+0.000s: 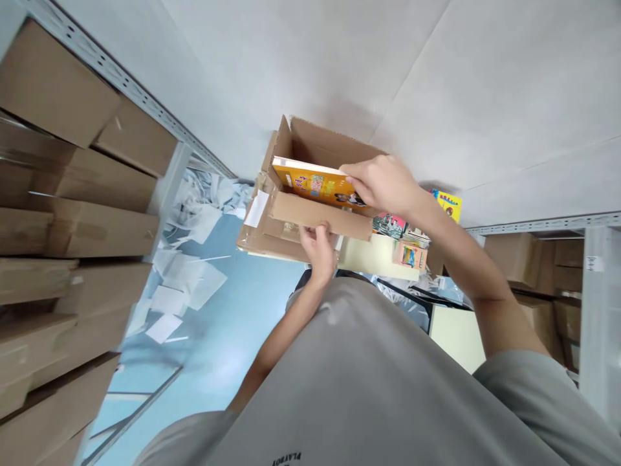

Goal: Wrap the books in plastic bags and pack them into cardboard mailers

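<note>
An open cardboard box [310, 220] sits in front of me with its flaps up. My right hand [383, 184] reaches in from the right and grips the top edge of a yellow book [310, 182] with a colourful cover, which stands upright inside the box. Lower down, my left hand [317, 249] holds the box's near flap, fingers curled over its edge. My grey shirt fills the bottom of the view.
Metal shelving [121, 81] on the left holds several stacked cardboard boxes [72, 213]. White paper sheets [189, 272] litter the blue floor. More colourful books [412, 249] lie to the right of the box. Another shelf [557, 223] with boxes stands at the far right.
</note>
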`<state>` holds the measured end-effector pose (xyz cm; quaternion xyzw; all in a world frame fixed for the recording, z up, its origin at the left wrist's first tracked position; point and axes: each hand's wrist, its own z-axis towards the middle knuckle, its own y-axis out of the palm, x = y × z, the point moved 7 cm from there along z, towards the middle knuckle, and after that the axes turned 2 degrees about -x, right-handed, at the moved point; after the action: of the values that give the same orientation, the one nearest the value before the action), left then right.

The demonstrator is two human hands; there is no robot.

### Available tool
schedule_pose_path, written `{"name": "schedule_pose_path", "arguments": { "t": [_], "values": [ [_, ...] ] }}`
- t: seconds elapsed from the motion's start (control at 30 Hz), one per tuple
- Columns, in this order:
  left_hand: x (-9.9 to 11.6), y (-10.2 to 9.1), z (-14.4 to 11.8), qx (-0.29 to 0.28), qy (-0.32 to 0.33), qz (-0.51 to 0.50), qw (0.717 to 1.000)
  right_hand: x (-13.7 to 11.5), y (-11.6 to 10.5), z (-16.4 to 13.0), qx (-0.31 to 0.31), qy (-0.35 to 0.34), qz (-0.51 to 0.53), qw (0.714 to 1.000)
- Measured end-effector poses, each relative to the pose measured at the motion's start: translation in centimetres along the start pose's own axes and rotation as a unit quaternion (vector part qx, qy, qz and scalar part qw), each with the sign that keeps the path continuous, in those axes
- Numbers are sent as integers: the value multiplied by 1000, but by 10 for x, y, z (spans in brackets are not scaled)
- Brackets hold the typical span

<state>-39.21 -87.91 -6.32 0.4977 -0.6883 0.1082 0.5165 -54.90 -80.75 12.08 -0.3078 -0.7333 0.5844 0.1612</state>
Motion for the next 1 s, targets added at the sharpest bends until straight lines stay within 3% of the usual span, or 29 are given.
{"name": "schedule_pose_path", "arguments": {
  "t": [0.13,0.4,0.47,0.7,1.0],
  "values": [
    [5,2,3,-25,-52,-9,998,4,8,4,3,9,15,1000],
    [10,4,6,-39,-22,-1,999,20,-45,-6,54,57,50,996],
    [8,6,6,-46,-19,8,999,21,-40,-2,45,60,60,995],
    [5,4,12,-50,-12,26,998,14,15,19,-39,55,45,997],
    [13,11,16,-63,-19,80,995,18,25,18,-19,48,63,997]
  ]
}}
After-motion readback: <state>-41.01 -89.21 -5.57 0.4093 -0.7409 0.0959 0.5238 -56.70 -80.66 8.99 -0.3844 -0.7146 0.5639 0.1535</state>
